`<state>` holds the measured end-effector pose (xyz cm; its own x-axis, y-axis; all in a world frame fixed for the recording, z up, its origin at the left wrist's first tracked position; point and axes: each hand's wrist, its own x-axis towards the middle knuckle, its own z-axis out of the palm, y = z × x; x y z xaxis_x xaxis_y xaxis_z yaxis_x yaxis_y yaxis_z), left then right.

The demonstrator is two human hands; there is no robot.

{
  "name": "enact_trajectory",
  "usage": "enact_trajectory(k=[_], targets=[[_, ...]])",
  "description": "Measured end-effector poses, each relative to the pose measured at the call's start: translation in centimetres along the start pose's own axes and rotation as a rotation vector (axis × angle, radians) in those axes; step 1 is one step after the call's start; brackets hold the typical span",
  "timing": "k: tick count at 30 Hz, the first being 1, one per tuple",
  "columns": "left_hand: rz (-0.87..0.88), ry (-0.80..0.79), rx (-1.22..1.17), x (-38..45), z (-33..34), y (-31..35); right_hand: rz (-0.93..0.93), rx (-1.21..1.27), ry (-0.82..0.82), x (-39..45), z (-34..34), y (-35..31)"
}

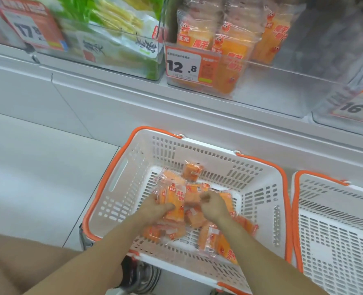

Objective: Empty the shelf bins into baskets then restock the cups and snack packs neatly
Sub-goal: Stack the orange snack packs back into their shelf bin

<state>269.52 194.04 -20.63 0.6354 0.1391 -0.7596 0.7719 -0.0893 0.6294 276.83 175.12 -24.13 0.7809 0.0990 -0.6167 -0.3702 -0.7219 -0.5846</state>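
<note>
Shelf (133, 116): white, runs across the upper view, carrying clear bins. Middle clear bin (250, 86) holds a few upright orange packs at its back and left; its front right part shows bare. Price tag (185, 67) reading 12.8 is clipped to its front. Left neighbour bin (112, 50) holds green-and-yellow bags, blurred.

White basket (121, 177) with orange rim sits on the floor below the shelf; second basket (335, 220) stands just beside it on the right, and nothing shows in the part in view.

Loose orange snack packs (210, 241) lie scattered over the first basket's floor, overlapping at odd angles — one pack (191, 170) sits apart near the far wall.

Left hand (155, 209): thumb curled over the front of one upright orange pack (176, 201), fingers hidden behind it; reads as a firm hold. Right hand (213, 204): fingers curled in among the packs just beside the left; whether it actually has one pinched — cannot tell, motion blur.

Judgement: the step in hand is gathering packs from the basket for restocking. To do it well: square several packs into one stack, printed faces the same way and upright, edges aligned between both hands before lifting. Film is slippery, so support the stack from below rather than squeezing. Set them behind the price tag, faces forward, filling from the back.
</note>
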Motion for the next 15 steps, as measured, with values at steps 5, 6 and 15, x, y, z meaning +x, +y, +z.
enact_trajectory(k=[5, 6, 15], targets=[[-0.048, -0.010, 0.078, 0.8, -1.3, -0.5, -0.097, -0.264, -0.020, 4.0, 1.4, 2.0], [-0.046, -0.013, 0.065, 1.0, -1.4, -0.6, -0.093, -0.292, -0.056, 4.6, 1.6, 2.2], [-0.076, 0.048, 0.026, 1.8, -1.0, -0.8, -0.023, -0.247, -0.090, 4.5, 1.8, -0.6]])
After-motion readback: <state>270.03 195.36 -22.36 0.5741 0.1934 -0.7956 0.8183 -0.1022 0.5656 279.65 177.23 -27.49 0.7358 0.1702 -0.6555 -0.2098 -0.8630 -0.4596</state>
